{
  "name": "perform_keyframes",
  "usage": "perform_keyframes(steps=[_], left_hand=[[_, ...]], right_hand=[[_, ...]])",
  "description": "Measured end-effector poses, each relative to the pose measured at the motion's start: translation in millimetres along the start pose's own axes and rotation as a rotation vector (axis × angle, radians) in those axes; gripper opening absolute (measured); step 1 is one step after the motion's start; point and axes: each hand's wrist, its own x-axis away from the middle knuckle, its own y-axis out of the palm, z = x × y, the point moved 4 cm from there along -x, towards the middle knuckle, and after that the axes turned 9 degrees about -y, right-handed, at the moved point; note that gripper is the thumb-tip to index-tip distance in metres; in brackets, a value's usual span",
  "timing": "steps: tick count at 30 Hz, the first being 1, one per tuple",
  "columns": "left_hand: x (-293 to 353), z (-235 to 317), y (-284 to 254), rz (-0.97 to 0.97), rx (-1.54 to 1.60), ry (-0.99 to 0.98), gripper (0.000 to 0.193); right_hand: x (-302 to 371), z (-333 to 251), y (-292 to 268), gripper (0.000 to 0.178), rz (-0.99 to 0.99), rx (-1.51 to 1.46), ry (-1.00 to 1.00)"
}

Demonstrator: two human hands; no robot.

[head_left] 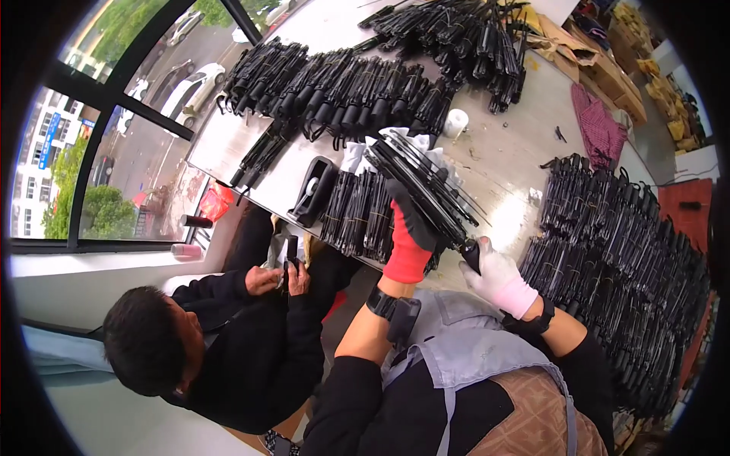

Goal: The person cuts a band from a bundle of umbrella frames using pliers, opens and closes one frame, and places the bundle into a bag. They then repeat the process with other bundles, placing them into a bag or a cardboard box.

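A black umbrella frame (426,188) is clamped in the left hand (413,228) — its handle (471,256) clasped in the right hand (496,277).

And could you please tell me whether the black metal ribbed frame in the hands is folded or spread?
The frame is folded: its slender ribs lie roughly lengthwise together, gripped by the left hand.

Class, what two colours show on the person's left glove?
The left glove is red and black, shown best in the head view.
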Motion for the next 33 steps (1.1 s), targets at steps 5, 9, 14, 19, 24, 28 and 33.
perform_keyframes(steps=[5, 9, 14, 19, 24, 28, 33], left_hand=[[11, -4, 3, -0.013, -0.169, 0.025, 0.067], [7, -4, 16, -0.032, -0.374, -0.04, 0.059], [0, -7, 24, -0.124, -0.175, 0.053, 0.064], [0, -6, 50, -0.523, 0.059, 0.062, 0.066], [-3, -8, 53, -0.392, 0.154, 0.038, 0.063], [-18, -18, 19, -0.241, 0.164, -0.046, 0.046], [-3, -21, -10, 0.159, 0.012, -0.224, 0.022]], right_hand=[[9, 2, -6, 0.053, -0.019, 0.102, -0.027], [10, 7, -16, 0.048, 0.005, -0.096, -0.147], [14, -2, -36, 0.038, -0.178, -0.789, -0.174], [27, 1, -25, 0.033, -0.516, -1.596, 0.057], [28, -1, -19, 0.026, -0.574, -1.897, 0.127], [28, -1, -16, 0.018, -0.532, -1.955, 0.199], [13, 27, -31, 0.023, 0.299, -0.47, -0.394]])
